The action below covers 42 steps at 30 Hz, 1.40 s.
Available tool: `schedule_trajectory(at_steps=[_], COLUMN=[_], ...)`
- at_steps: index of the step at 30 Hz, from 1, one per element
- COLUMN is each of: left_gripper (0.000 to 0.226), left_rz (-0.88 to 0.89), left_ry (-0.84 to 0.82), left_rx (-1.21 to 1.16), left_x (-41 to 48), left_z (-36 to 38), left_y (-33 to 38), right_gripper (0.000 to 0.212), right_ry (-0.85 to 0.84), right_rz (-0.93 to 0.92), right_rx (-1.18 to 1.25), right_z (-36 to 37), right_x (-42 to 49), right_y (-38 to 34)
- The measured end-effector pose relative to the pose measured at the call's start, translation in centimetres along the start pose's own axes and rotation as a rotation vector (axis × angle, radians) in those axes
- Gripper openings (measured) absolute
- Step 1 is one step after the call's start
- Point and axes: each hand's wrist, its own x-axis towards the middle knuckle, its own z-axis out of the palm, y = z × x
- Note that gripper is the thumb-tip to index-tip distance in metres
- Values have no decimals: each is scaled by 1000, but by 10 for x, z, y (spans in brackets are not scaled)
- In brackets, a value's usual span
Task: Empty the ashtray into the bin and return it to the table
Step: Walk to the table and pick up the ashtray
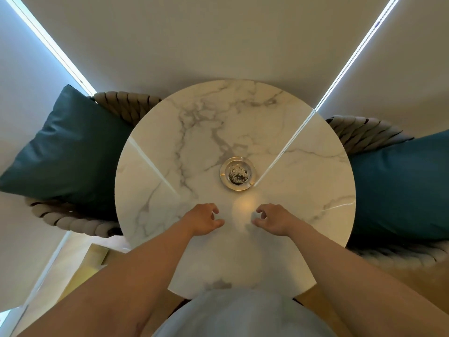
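A round clear glass ashtray (237,173) with grey and black ash in its bowl sits near the middle of a round white marble table (194,132). My left hand (204,220) hovers over the table just in front of the ashtray and to its left, fingers loosely curled and apart, holding nothing. My right hand (272,218) hovers at the same distance on the right side, also loosely curled and holding nothing. Both hands are a hand's width short of the ashtray. No bin is in view.
Two woven rope chairs flank the table, each with a teal cushion, one on the left (65,152) and one on the right (398,186). Pale blinds hang behind the table. Wooden floor shows at the lower left (80,271).
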Motion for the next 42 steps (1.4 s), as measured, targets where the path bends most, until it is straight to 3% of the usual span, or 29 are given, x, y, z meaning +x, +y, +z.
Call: schedule_trajectory(at_steps=[14, 21, 33, 42], left_gripper=[68, 78, 93, 87], left_rz=[-94, -125, -80, -60], left_ry=[174, 208, 231, 214], left_rx=[49, 105, 77, 86], left_x=[53, 76, 102, 108], left_z=[-17, -27, -39, -40], left_y=[18, 22, 34, 36], right_gripper=[70, 60, 79, 100], right_ry=[113, 160, 159, 119], right_rz=[-47, -127, -179, -182], right_rx=[93, 152, 177, 127], right_z=[-43, -54, -64, -69], right_x=[58, 79, 96, 102], right_y=[5, -5, -17, -23])
